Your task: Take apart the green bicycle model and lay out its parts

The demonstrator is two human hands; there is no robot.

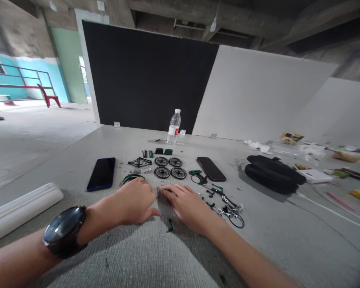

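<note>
Four spoked wheels (162, 172), in two rows of two; one bicycle frame (139, 162) to their left. Left hand (133, 202): fingers curled in, thumb stretched out; cannot tell whether anything is held. Right hand (186, 206): fingers close together, tips down at one small metallic piece (158, 192) between the hands; grip on it cannot be told. One green part (170, 226) lies nearer the wearer. Two phones (101, 174), one per side. One bottle (173, 129) upright behind.

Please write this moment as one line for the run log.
left hand: beside curved green parts, grip unclear | right hand: at tiny part, grip unclear | beyond: four spoked wheels, bicycle frame
</note>
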